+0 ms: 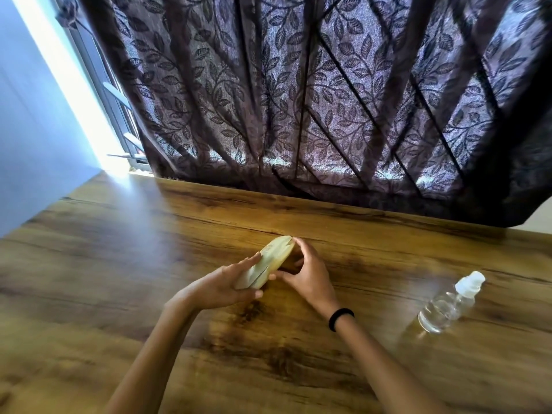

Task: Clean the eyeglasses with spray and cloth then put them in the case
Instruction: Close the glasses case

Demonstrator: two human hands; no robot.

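Setting: a wood-grain table point(119, 264) stood before a dark leaf-patterned curtain point(298, 100). A strip of bright daylight showed at the curtain's left edge.

Item 1, case point(276, 253): pale, long and rounded, held low over the middle of the table, with its long axis running away from the person. A thin dark seam along its side showed the two halves nearly together. Judged to be at the closing or opening stage; which one could not be told.

Item 2, left hand point(221, 285): gripped the near end of the case from below and from the side, fingers curled round it. Likely purpose: to steady the shell.

Item 3, right hand point(310, 273): arched over the far part of the case, one fingertip on its far tip and the thumb near the seam, pinching it. Likely purpose: to work the lid. A black band point(341, 318) sat on that wrist.

Item 4, bottle point(448, 303): clear with a white cap, on the table well to the right of the hands and touched by neither. Probably set aside within reach.

Not accounted for: no eyeglasses or cloth showed anywhere. The case's inside was hidden, so whether the eyeglasses lay within could not be told. The right palm covered part of the case's far side. Motion blur softened the bottle and the table's near edge, and the bottle's nozzle could not be made out.
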